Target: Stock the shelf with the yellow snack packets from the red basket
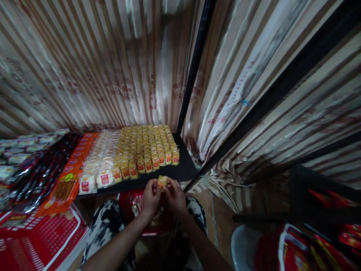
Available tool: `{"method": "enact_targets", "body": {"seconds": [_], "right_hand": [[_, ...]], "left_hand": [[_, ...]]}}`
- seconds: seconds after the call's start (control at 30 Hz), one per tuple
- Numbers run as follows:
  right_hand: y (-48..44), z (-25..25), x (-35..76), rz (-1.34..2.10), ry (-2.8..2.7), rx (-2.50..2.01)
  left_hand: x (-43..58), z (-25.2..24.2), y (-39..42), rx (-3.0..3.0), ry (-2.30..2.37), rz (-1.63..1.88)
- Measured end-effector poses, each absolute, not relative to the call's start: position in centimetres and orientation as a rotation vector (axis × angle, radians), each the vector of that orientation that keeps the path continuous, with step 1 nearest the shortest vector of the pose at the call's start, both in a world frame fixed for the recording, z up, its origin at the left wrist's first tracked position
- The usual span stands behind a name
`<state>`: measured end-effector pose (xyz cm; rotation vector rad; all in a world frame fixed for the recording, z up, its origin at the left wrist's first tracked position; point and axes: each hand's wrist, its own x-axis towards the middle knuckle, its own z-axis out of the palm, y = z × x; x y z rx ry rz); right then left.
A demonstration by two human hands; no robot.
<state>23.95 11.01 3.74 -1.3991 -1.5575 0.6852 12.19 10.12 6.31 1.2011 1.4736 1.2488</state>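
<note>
A small yellow wrapped snack (162,182) is pinched between my left hand (150,197) and my right hand (175,196), both closed on it. They hover just below the front edge of a black shelf (184,169). On that shelf, rows of the same yellow packets (146,145) stand packed together, with white packets (100,160) to their left. A red basket (132,205) sits on my lap under my hands.
Orange packets (73,162) and dark packets (42,169) lie left of the white ones. A red crate (42,237) is at lower left. A striped curtain (98,64) hangs behind the shelf, and a black rack post (194,64) rises at its right corner. Red bags (310,248) fill the lower right.
</note>
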Motion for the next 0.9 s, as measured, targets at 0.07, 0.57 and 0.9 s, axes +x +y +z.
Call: {"method": "enact_targets", "body": {"seconds": [0.07,0.57,0.9], "right_hand": [[13.0,4.8,24.2,0.616,-1.568,-1.391],[19.9,2.2,23.8,0.454,-1.600,-1.397],[19.8,1.8,23.3,0.522,-1.546,-1.343]], "left_hand": [[12.7,7.1,11.7,1.210,1.435,1.304],[13.4,2.0,14.7,1.602,1.614,1.219],[13.7,1.9,15.0,1.589,1.598,1.176]]}}
